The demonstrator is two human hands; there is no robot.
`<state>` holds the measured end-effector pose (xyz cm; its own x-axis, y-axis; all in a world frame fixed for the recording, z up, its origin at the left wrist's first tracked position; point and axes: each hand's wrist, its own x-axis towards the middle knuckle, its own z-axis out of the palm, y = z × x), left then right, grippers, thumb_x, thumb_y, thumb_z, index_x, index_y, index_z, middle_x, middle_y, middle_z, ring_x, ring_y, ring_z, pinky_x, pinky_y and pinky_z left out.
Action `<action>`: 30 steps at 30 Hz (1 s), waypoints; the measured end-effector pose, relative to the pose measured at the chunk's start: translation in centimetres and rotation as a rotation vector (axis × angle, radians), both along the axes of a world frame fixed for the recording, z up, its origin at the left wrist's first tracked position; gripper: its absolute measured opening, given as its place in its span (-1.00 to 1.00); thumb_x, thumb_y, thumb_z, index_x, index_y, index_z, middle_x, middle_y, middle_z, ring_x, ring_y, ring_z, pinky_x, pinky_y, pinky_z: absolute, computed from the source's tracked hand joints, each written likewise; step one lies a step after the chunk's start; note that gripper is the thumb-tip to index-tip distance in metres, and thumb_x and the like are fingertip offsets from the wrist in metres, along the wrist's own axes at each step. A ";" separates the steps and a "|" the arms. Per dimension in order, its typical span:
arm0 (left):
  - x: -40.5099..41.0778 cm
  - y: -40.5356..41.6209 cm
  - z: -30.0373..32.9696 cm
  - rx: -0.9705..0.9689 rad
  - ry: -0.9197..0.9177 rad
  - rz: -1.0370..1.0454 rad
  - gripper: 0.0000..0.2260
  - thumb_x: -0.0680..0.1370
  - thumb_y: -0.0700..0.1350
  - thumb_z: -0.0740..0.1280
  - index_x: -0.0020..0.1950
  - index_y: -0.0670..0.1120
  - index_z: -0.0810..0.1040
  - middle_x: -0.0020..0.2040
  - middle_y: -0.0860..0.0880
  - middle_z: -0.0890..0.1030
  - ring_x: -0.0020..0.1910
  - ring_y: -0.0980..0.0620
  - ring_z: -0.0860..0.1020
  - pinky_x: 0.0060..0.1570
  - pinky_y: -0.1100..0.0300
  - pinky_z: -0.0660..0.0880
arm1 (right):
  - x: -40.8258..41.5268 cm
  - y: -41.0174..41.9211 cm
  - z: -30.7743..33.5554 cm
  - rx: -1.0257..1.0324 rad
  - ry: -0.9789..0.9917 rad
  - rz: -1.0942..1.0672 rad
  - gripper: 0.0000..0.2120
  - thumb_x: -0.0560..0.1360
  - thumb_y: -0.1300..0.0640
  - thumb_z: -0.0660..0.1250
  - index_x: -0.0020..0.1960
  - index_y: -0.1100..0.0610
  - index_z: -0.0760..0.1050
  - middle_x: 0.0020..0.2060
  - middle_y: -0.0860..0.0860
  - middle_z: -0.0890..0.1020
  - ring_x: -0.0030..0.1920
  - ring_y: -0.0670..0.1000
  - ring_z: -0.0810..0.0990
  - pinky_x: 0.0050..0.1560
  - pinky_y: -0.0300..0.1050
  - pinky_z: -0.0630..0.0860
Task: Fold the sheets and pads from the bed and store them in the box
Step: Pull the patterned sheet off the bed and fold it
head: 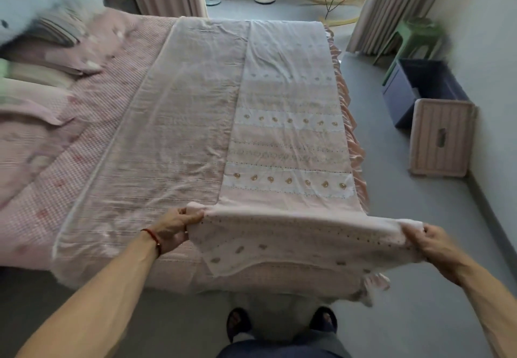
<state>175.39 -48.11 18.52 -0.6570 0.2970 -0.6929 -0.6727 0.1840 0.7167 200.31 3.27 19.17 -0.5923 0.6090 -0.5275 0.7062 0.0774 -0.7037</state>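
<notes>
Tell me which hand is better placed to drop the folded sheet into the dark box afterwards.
Right, probably. The dark box stands open on the floor right of the bed, on the right hand side; the left hand grips the sheet over the mattress, farther away.

left hand (176, 229) pinching, right hand (430, 241) gripping

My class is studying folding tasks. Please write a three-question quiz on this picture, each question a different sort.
1. True or false: both hands, left and right, grip the sheet.
2. The open dark box stands: A) on the bed B) on the floor by the wall C) under the chair.
3. Fill in: a pink ____ leans near the box.

Key: 1 true; 2 B; 3 lid.
</notes>
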 end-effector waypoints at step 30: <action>-2.0 -2.9 -2.8 0.328 -0.122 0.007 -0.47 0.44 -0.44 0.36 0.35 -0.05 0.50 0.20 -0.22 0.64 0.18 -0.23 0.60 0.03 0.01 0.67 | 0.1 -1.8 1.8 -0.433 0.168 -0.160 -0.49 0.33 0.28 0.51 0.24 0.44 0.53 0.15 0.26 0.69 0.02 0.06 0.73 -0.07 -0.19 0.68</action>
<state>173.42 -51.05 15.68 -0.5781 0.5127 -0.6347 -0.7574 -0.0477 0.6513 200.38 1.51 20.94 -0.6074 0.4455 -0.6577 0.5596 -0.3478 -0.7523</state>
